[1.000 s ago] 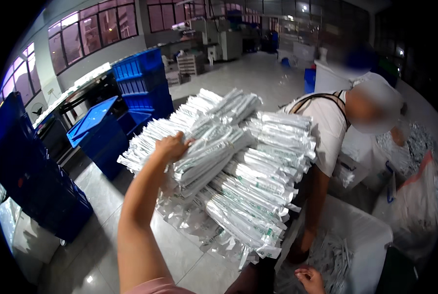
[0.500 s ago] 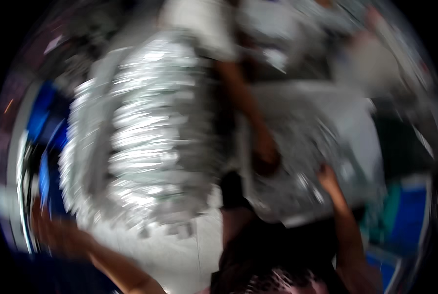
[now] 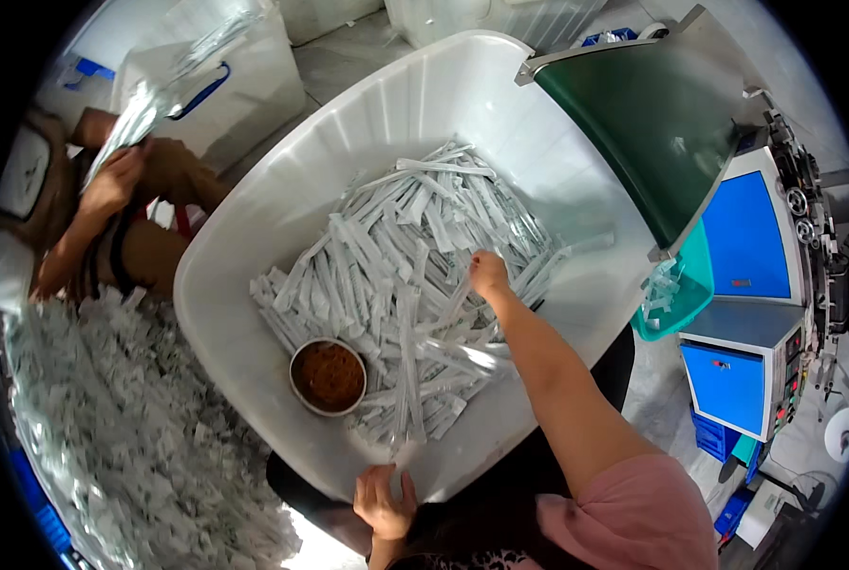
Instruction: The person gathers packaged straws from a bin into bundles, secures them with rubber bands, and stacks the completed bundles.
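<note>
Long narrow clear-and-white plastic packets (image 3: 386, 237) lie heaped in a large white plastic tub (image 3: 263, 190) in front of me. My right hand (image 3: 489, 274) reaches into the heap, its fingers closed round a packet whose end is mostly hidden. Down at the tub's near rim is my left hand (image 3: 384, 503), its fingers loosely curled and the thumb apart; nothing plainly shows in it. Just beyond its fingertips lie the ends of several long packets. A round metal bowl (image 3: 297, 389) of brown contents sits among the packets, towards the left.
On the left a seated person's hand (image 3: 116, 180) holds a bunch of shiny packets above a big pile of packets (image 3: 130, 427). A green chute (image 3: 633, 114) overhangs the tub's far right corner. Beyond it stand a teal bin (image 3: 695, 285) and a blue-and-grey machine (image 3: 747, 233).
My view has swung from the stacked packets to the tub. My right hand is now in the heap, and my left has come to the tub's near rim.
</note>
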Demonstrator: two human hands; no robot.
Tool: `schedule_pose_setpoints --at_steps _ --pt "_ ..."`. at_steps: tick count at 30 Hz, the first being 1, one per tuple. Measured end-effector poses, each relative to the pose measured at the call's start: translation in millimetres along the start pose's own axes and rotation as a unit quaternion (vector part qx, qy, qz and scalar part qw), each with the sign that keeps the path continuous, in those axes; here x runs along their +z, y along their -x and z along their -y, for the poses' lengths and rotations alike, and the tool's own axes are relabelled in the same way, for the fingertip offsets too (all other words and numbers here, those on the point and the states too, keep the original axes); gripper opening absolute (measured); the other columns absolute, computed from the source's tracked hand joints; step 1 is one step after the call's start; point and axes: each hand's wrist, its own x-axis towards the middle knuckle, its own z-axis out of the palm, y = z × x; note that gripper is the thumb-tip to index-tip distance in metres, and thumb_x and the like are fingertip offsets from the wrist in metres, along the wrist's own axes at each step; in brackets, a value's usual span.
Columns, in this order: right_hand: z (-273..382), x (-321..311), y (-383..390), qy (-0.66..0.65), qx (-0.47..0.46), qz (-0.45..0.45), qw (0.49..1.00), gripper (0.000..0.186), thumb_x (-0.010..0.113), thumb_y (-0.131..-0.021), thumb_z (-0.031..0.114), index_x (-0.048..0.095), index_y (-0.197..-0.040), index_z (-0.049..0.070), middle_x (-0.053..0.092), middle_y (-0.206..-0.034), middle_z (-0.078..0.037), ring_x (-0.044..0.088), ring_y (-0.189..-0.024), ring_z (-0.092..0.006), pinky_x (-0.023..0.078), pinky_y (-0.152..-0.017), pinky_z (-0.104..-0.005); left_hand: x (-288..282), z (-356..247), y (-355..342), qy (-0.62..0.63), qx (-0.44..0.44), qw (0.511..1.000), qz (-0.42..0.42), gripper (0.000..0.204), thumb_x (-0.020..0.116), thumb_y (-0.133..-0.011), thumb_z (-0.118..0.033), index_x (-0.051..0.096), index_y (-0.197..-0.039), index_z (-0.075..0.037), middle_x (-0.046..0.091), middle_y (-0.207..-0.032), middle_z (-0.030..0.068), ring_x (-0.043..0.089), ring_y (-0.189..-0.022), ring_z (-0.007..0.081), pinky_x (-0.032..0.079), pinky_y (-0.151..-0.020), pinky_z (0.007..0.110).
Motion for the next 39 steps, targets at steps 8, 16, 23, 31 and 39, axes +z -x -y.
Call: schedule_pose_setpoints --at_steps 8,16,23,31,39 --pt "-34.0 21.2 -40.1 0.101 0.146 0.144 0.974 0.103 0.071 -0.061 0.045 0.013 -0.132 -0.001 0.013 -0.135 -0.028 0.009 -0.127 -0.0396 0.018 -0.101 -0.0473 10.1 0.0 -12.4 -0.037 -0.032 0.997 0.054 0.021 0.064 -0.060 -0.006 0.055 -0.079 -0.002 0.057 -0.066 0.0082 0.056 -0.055 0.0247 0.047 -0.049 0.033" --pt "-51.5 0.9 -68.4 0.149 0.047 0.189 0.969 0.113 0.060 -0.050 0.070 0.017 -0.134 0.007 0.025 -0.135 -0.019 0.016 -0.127 -0.0365 0.019 -0.103 -0.0416 2.8 -14.7 -28.7 -0.095 -0.056 0.986 0.123 0.020 0.063 -0.066 -0.013 0.056 -0.084 -0.006 0.057 -0.071 0.0122 0.055 -0.057 0.0320 0.046 -0.052 0.037" --pt "8.9 3.8 -34.5 0.033 0.131 0.147 0.980 0.096 0.079 -0.052 0.037 0.025 -0.125 0.003 0.036 -0.125 -0.020 0.028 -0.121 -0.0333 0.031 -0.094 -0.0429 7.8 10.7 -4.7 -0.092 0.001 0.990 0.105 0.013 0.062 -0.066 -0.011 0.059 -0.078 -0.008 0.058 -0.070 0.0121 0.055 -0.056 0.0304 0.047 -0.051 0.038" --pt "4.9 30.7 -19.7 0.023 0.193 0.071 0.978 0.099 0.074 -0.060 0.030 0.010 -0.132 0.011 0.039 -0.119 -0.024 0.044 -0.106 -0.0372 0.038 -0.085 -0.0448 15.7 7.0 -3.8 -0.063 -0.017 0.997 0.049 0.015 0.063 -0.055 -0.004 0.058 -0.069 -0.007 0.057 -0.061 0.0063 0.055 -0.051 0.0227 0.046 -0.047 0.030" --pt "16.3 -50.2 -47.0 0.235 0.098 0.071 0.964 0.051 0.059 -0.070 0.014 0.040 -0.115 0.002 0.060 -0.095 -0.016 0.058 -0.090 -0.0285 0.046 -0.073 -0.0416 7.5 -1.8 -5.3 -0.050 -0.054 0.995 0.067 0.014 0.063 -0.060 -0.006 0.058 -0.073 -0.007 0.057 -0.064 0.0088 0.056 -0.055 0.0247 0.044 -0.049 0.033"
